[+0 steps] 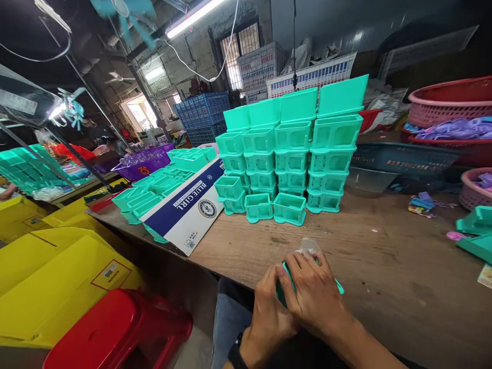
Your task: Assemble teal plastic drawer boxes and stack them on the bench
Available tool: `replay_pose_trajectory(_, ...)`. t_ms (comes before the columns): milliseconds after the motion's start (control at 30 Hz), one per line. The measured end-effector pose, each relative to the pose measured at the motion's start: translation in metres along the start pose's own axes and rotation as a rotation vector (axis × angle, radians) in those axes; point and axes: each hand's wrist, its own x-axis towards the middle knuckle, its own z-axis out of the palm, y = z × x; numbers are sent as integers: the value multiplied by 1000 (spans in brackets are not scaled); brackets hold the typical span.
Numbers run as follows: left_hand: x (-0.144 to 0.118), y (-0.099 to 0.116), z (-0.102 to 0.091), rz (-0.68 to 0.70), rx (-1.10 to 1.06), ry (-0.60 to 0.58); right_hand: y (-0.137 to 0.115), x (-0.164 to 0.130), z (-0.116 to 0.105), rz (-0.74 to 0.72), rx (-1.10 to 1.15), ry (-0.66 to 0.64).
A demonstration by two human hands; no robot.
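I'm looking at a bare wooden table (384,266), matt, scuffed and grainy, and the teal piece (338,286) under my hands (307,297) reads as smooth plastic with a slight sheen. The stacked teal boxes (292,154) show the same smooth moulded plastic, faintly glossy. The printed box (188,210) looks like coated cardboard, and the red stool (119,328) is shiny plastic.

Wooden table (384,266) under teal boxes (292,159)
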Motion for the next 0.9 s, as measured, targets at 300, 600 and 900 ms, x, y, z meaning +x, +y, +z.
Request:
replay_pose_trajectory(300, -2, -1, 2, -212, -143, -39, 29, -12, -10, 159, 380, -68)
replay_pose_trajectory(600, -17, 3, 14, -101, -91, 169, 46, -34, 8, 1013, 1576, 25)
replay_pose_trajectory(900, -16, 16, 4, 31, 86, -10, 47, -45, -3, 765, 1342, 149)
